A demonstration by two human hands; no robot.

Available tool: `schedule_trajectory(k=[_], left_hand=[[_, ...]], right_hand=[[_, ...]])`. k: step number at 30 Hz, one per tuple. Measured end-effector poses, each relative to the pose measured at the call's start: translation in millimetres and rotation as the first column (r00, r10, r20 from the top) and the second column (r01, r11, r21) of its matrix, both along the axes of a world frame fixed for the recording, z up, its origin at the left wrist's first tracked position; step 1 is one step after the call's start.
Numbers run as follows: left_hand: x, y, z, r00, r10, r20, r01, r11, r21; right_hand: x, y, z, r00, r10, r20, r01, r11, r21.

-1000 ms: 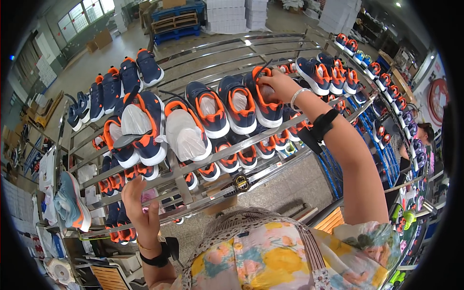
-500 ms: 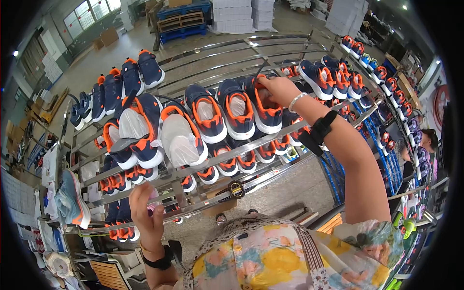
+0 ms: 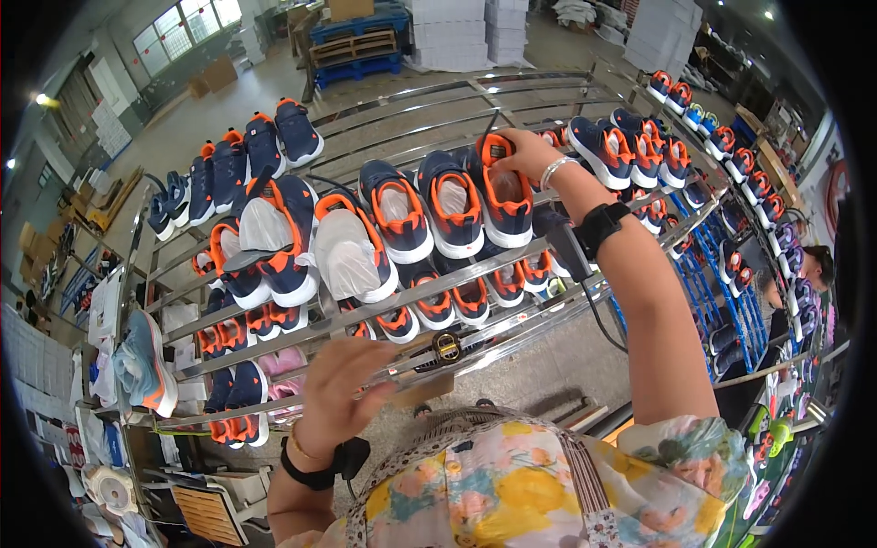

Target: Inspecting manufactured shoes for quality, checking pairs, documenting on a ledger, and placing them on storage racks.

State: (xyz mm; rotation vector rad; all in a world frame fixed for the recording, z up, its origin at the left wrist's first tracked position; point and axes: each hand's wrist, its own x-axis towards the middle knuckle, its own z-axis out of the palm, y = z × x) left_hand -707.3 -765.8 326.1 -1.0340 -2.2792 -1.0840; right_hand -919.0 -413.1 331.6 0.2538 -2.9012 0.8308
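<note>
My right hand [image 3: 530, 157] is closed on the upper edge of a navy and orange sneaker [image 3: 508, 217], its thumb reaching into the opening. A dark strap stands up at that shoe's front. Two similar sneakers [image 3: 449, 203] stuffed with white paper stand just left of it on the metal rack [image 3: 429, 292]. Further left, a sneaker filled with a white paper wad [image 3: 352, 260] sits beside another pair [image 3: 265, 242] with paper inside. My left hand [image 3: 345, 395], slightly blurred, hovers at the rack's near side with its fingers apart and nothing in them.
More navy shoes [image 3: 260, 142] line the rack's far left, and others [image 3: 603, 151] its right. A lower tier carries shoes too. One grey-blue sneaker [image 3: 144, 365] hangs at the left end. Blue racks [image 3: 722, 265] stand at right; pallets [image 3: 356, 46] are stacked behind.
My left hand has come off the rack's near rail and moved right, fingers spreading. My right hand stays at the same sneaker, which now shows more of its inside. The view has shifted slightly.
</note>
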Motion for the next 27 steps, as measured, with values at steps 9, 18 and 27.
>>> schedule_trajectory(k=[9, 18, 27], left_hand=[[-28.0, 106.0, -7.5, 0.810, -0.261, 0.526, 0.111, 0.948, 0.299], [-82.8, 235.7, -71.0, 0.895, 0.254, 0.366, -0.350, 0.909, 0.226], [-84.8, 256.1, -98.9, 0.787, -0.074, 0.613, -0.491, 0.526, 0.694]], right_hand=[[53.0, 46.8, 15.0, 0.963, 0.201, 0.179, -0.129, 0.928, -0.348], [97.4, 50.6, -17.7, 0.941, 0.337, 0.046, -0.285, 0.856, -0.431], [83.7, 63.7, 1.4, 0.535, 0.830, -0.157, -0.845, 0.526, -0.101]])
